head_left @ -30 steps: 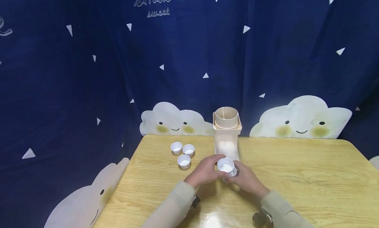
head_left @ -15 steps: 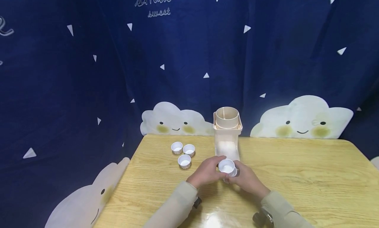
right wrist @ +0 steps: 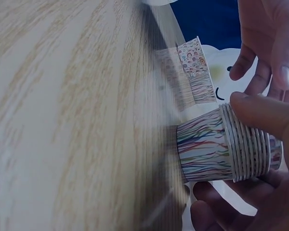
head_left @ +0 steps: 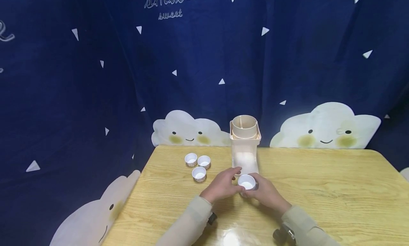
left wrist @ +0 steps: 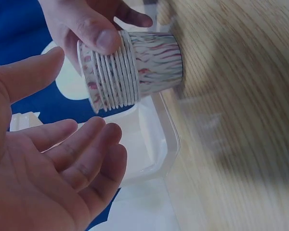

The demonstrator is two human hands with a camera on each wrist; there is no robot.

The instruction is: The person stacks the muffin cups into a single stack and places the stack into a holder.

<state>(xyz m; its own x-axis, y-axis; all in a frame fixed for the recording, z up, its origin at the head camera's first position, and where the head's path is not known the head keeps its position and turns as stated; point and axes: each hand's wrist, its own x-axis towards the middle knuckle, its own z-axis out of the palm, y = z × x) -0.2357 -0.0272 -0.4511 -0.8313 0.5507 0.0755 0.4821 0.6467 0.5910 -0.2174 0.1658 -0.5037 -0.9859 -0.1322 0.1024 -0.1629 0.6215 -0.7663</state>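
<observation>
One nested stack of paper cups stands upright, apparently on the counter, long axis vertical. Right grip, the nearer: curled round it near the top. Left grip: spread, holding nothing, just left of the stack.

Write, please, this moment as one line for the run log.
right grip: holds cup stack; left grip: empty, beside stack; three cups: upright on table; cream container: behind stack

navy cloud-print curtain behind a wooden table
</observation>
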